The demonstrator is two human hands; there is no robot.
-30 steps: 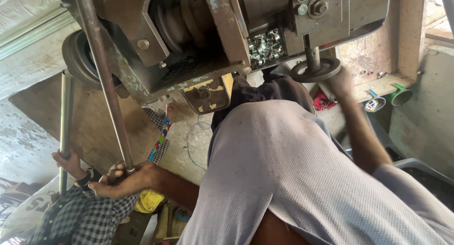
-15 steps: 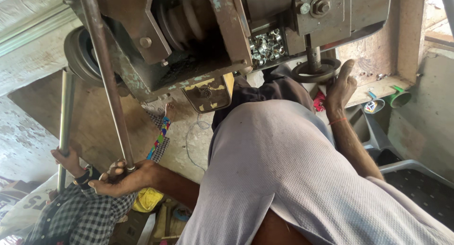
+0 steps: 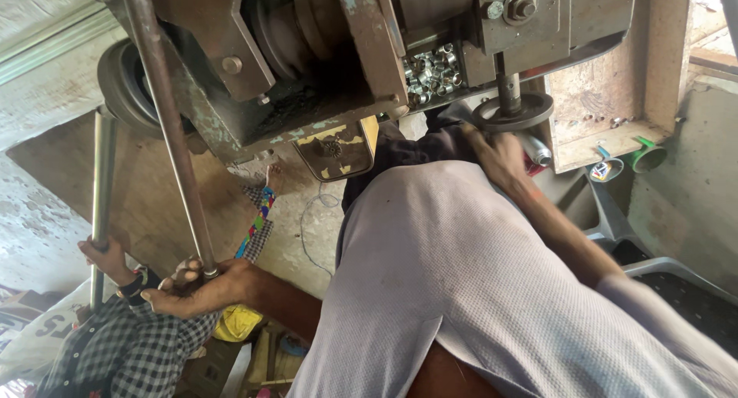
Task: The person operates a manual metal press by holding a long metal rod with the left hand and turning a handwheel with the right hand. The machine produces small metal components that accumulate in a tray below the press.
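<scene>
Workshop with a bare concrete floor [image 3: 307, 229] and rough plaster walls; a heavy worn press machine [image 3: 323, 75] fills the view. Left hand [image 3: 201, 284], below the machine, has its fingers wrapped around the long lever rod [image 3: 165, 129]. Right hand [image 3: 500, 156], under the round die plate [image 3: 513, 112], touches a small metal cylinder [image 3: 536, 148]; its finger posture is blurred and cannot be told. Advisable: seat the piece squarely and clear the fingers before pulling. A co-worker's hand [image 3: 108, 256] grips a second bar left of the machine.

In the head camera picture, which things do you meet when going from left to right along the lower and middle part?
Co-worker's hand on a steel bar → left hand gripping a long rod → grey shirt → right hand under a round handwheel.
</scene>
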